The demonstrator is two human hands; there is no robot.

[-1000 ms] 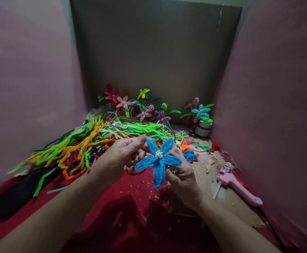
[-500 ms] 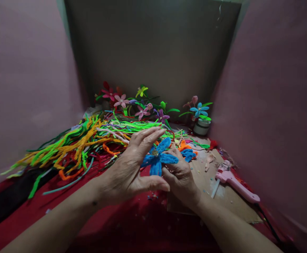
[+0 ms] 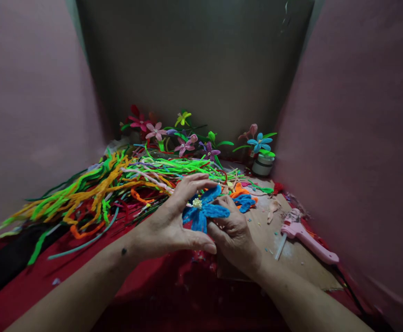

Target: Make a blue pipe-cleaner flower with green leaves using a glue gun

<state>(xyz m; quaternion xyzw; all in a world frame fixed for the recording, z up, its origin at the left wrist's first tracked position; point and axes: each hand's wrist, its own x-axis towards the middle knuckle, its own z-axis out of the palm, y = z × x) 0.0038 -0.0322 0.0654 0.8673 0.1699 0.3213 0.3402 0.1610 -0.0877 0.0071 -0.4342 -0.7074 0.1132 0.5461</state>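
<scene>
A blue pipe-cleaner flower (image 3: 204, 211) with a pale beaded centre sits between my two hands above the red cloth. My right hand (image 3: 234, 235) is closed around its underside, holding it up. My left hand (image 3: 173, 221) cups the flower's left side, fingers stretched out over the petals and thumb pointing right below it, touching the petals.
A heap of green, yellow and orange pipe cleaners (image 3: 93, 189) lies to the left. Finished flowers (image 3: 173, 136) stand at the back, one blue in a small jar (image 3: 261, 163). A pink glue gun (image 3: 305, 235) lies on a cardboard sheet (image 3: 291, 258) at right. Small blue and orange flower pieces (image 3: 243, 199) lie just behind my hands.
My left hand opened from a pinch at the petals and moved in front of the flower, cupping it. The flower tilted away and dropped slightly lower.
</scene>
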